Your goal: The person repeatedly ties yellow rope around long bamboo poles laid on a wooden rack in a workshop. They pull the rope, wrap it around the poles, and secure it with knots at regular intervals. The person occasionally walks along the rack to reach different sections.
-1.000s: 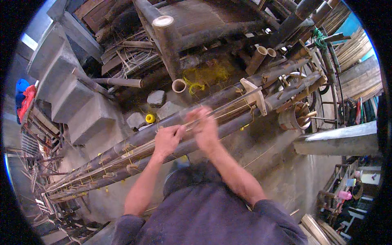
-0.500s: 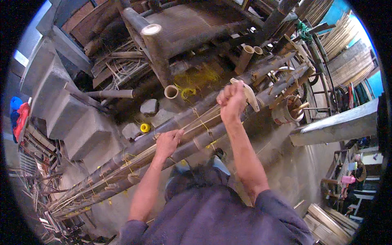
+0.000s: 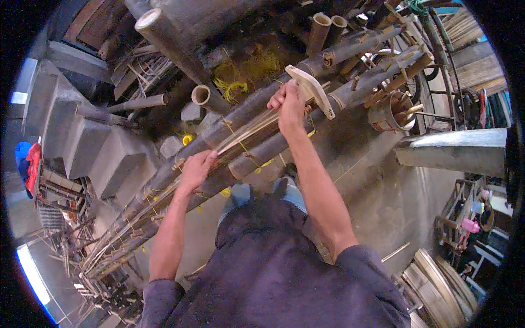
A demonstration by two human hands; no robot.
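My right hand (image 3: 290,106) is closed near a pale wooden crosspiece (image 3: 313,92), curved and flat, that stands out past its fist. What joins it to the hand is mostly hidden by the fingers. Long thin bamboo strips (image 3: 246,133) run from under that fist down to my left hand (image 3: 198,170), which closes over them with the thumb stretched along the top. The strips lie in the gap between two long dark bamboo poles (image 3: 254,106), slanting from lower left to upper right. Yellow ties (image 3: 227,126) cross the strips.
Concrete steps (image 3: 101,145) rise at the left. Beyond the poles stand cut bamboo tubes (image 3: 201,95), yellow twine (image 3: 232,87) and a yellow roll (image 3: 187,139). To the right are a bucket (image 3: 385,115) holding sticks and a concrete beam (image 3: 454,147); flat bamboo slats (image 3: 435,284) sit lower right.
The whole view has shifted. Both hands are a little further left along the poles, and the wooden crosspiece has turned so more of its broad face shows.
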